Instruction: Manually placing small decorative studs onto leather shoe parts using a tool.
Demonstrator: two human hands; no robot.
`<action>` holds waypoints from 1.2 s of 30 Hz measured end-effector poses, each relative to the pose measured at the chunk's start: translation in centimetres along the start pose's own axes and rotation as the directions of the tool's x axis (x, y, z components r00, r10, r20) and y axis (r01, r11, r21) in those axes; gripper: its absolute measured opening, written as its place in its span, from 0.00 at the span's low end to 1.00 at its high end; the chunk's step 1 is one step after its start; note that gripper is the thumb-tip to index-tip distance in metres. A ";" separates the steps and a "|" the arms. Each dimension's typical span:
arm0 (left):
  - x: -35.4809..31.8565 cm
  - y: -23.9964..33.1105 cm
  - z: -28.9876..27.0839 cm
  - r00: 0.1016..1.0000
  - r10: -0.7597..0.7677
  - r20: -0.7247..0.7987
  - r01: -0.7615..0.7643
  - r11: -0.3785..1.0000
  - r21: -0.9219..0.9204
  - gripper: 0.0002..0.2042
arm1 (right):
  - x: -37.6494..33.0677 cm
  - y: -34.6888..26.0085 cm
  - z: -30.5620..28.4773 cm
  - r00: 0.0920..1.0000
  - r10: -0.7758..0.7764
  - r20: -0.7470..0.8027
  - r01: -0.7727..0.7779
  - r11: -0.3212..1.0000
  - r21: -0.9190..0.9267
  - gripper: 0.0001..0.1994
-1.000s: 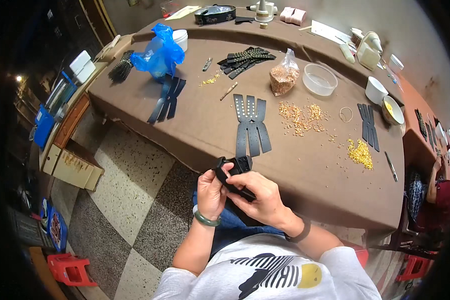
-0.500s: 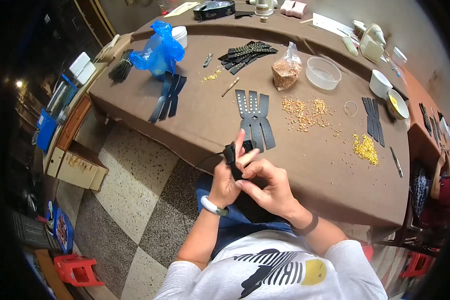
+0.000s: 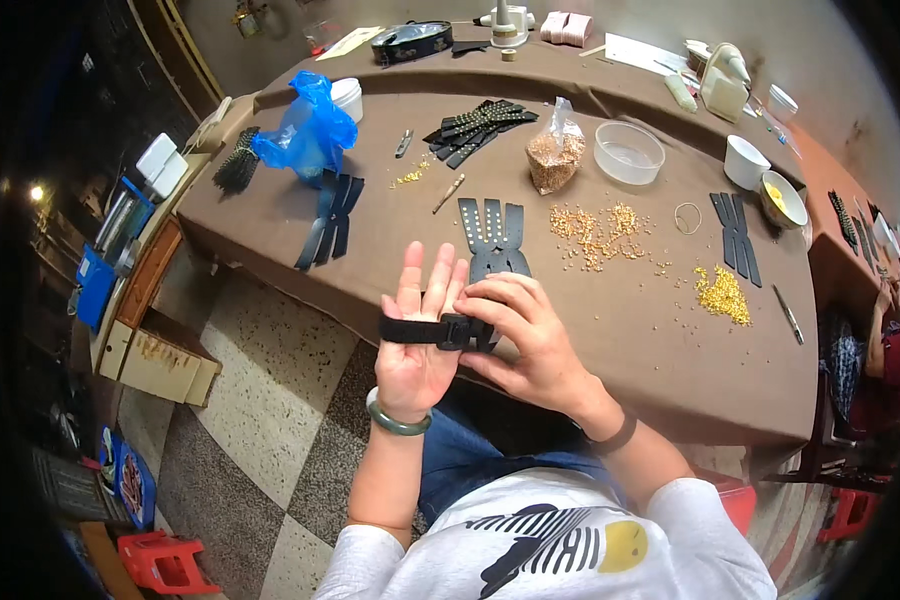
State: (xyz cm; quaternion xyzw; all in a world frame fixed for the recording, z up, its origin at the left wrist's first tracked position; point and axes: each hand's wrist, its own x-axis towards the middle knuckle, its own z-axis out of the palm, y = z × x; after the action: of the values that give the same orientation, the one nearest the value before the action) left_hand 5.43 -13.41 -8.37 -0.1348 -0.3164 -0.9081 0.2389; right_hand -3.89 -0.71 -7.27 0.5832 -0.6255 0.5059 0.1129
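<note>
- Black strap (image 3: 415,331): found across the left palm, short of the front edge of the brown-covered table (image 3: 650,390). Whether it passed behind the hand could not be told.
- Left hand (image 3: 417,368): open, palm up, fingers extended toward 12 o'clock.
- Right hand (image 3: 530,330): at 3 o'clock of the left, thumb and fingers bent and closed on the strap's end just beside the black buckle (image 3: 457,332).
- Step in hand, by judgement: setting the strap at its buckle, the left palm serving as support.
- Next move, by judgement: would call for a steady left palm, a fingertip pinch from the right hand, and the strap lying flat, without twist.
- Slit black piece (image 3: 494,235): on the table at 12 o'clock from the right hand, partly hidden by it; pale studs showed on its far strips.
- Gold-coloured bits (image 3: 722,297): heaped at 2 o'clock from the hands.
- Copper-coloured bits (image 3: 585,240): scattered at 1 o'clock, nearer than the clear bag (image 3: 556,160).
- Studded black strips (image 3: 478,130): piled at 12 o'clock, well apart from the hands.
</note>
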 end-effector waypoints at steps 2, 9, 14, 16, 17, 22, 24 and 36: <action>0.5 0.0 -0.8 0.999 0.023 -0.022 -0.020 0.992 0.127 0.28 | 0.0 0.9 0.5 1.000 0.027 -0.007 -0.027 0.999 0.037 0.24; 2.4 -0.5 -2.5 0.991 0.127 -0.038 -0.106 0.930 0.351 0.27 | 0.3 1.6 0.8 0.988 0.152 -0.005 -0.151 0.986 0.074 0.19; 2.8 -0.2 -2.6 0.995 -0.094 -0.041 0.100 0.978 0.182 0.29 | -0.2 3.6 0.9 0.912 0.370 0.179 -0.411 0.834 0.369 0.26; 2.9 0.0 -2.6 0.985 -0.149 -0.089 0.150 0.989 0.000 0.28 | -0.5 3.8 1.1 0.935 0.323 0.144 -0.353 0.881 0.316 0.27; 3.1 -0.1 -2.6 0.986 -0.146 -0.085 0.147 0.989 0.000 0.28 | -0.5 3.9 1.1 0.954 0.276 0.114 -0.297 0.918 0.263 0.29; 3.7 -0.5 -3.5 0.995 0.009 -0.100 0.028 0.932 0.363 0.36 | 0.0 3.5 1.4 0.932 0.270 0.240 -0.332 0.903 0.274 0.26; 3.8 -1.1 -3.4 0.993 0.064 -0.103 -0.017 0.915 0.403 0.42 | -0.1 3.2 1.4 0.925 0.288 0.248 -0.354 0.890 0.286 0.25; 8.3 -3.5 -3.9 0.867 0.425 -0.261 -0.176 0.751 0.637 0.34 | -0.6 3.4 0.9 0.833 0.228 0.504 -0.494 0.716 0.493 0.22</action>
State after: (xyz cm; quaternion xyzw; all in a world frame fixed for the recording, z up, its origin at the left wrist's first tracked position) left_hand -3.84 -16.38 -9.84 0.0803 -0.5032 -0.7189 0.4728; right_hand -6.20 -1.73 -9.86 0.5428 -0.5432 0.5572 -0.3160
